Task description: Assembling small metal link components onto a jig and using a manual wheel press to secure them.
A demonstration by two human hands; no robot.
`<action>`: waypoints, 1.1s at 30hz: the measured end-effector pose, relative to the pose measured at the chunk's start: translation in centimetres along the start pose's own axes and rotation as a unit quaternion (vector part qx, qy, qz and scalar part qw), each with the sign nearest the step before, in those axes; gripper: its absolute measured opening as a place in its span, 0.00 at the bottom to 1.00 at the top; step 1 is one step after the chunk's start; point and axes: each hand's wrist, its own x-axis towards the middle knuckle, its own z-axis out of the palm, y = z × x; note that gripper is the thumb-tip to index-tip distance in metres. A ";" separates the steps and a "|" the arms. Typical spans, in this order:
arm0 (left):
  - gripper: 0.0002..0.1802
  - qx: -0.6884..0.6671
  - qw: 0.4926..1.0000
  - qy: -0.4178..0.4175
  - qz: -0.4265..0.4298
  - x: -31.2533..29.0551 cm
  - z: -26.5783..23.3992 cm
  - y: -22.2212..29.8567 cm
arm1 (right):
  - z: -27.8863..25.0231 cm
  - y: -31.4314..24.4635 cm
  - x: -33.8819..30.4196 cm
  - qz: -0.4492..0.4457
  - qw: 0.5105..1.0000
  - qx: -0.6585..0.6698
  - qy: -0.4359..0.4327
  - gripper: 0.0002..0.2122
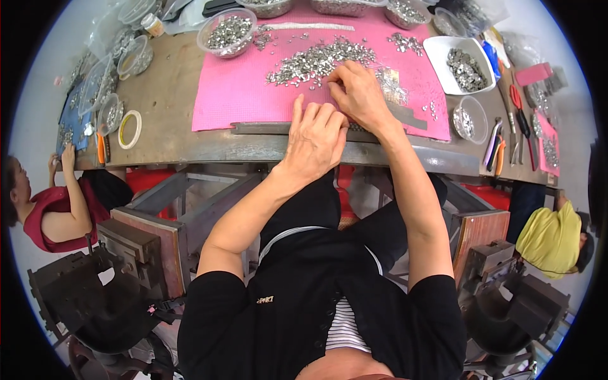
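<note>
My left hand [316, 139] rests over the dark grey metal bar [259, 128] along the front edge of the pink mat. Its little finger sticks up; the thumb and forefinger are bent together at the bar, hiding whatever is between them. Just right of it, my right hand [362, 98] is curled at the near edge of a loose pile of small silvery metal pieces [316, 61]. Its thumb and forefinger are drawn together, and I cannot make out what they hold. A few dark small pieces show along the bar below my right wrist.
The pink mat [212, 101] covers the table's middle. Around it stand a round tub of metal pieces [228, 35], a white square bowl [459, 63] and a small clear tub [470, 120]. Tape [130, 130] and pliers [500, 152] lie aside. Two people sit at either side.
</note>
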 end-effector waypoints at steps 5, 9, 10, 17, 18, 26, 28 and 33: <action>0.10 -0.038 0.999 0.003 -0.036 0.2 -0.2 0.1 | -4.1 -1.4 -4.7 0.068 0.993 0.096 -0.006 0.04; 0.10 -0.060 0.997 0.019 -0.045 0.0 -0.4 0.1 | -5.0 -2.8 -7.5 0.060 0.994 0.088 -0.010 0.06; 0.09 -0.072 0.996 0.028 -0.049 0.1 -0.5 0.1 | -4.9 -3.0 -7.9 0.050 0.996 0.073 0.002 0.06; 0.04 0.007 0.994 0.056 -0.098 0.9 -2.6 -4.3 | -4.5 -3.0 -8.6 0.016 0.999 0.038 0.017 0.08; 0.04 0.008 0.994 0.057 -0.098 1.1 -2.8 -4.9 | -4.6 -2.9 -8.7 0.003 0.999 0.031 0.014 0.07; 0.07 0.044 0.995 0.019 -0.087 2.5 -2.1 -7.2 | -3.8 -2.2 -5.4 -0.021 0.998 0.035 0.040 0.05; 0.07 0.045 0.995 0.024 -0.083 2.4 -1.7 -7.4 | -2.5 -1.5 -3.1 -0.008 0.999 0.015 0.038 0.04; 0.07 0.078 0.993 0.018 -0.090 2.6 -1.6 -7.2 | 1.5 -0.4 0.1 0.001 0.999 -0.033 0.042 0.03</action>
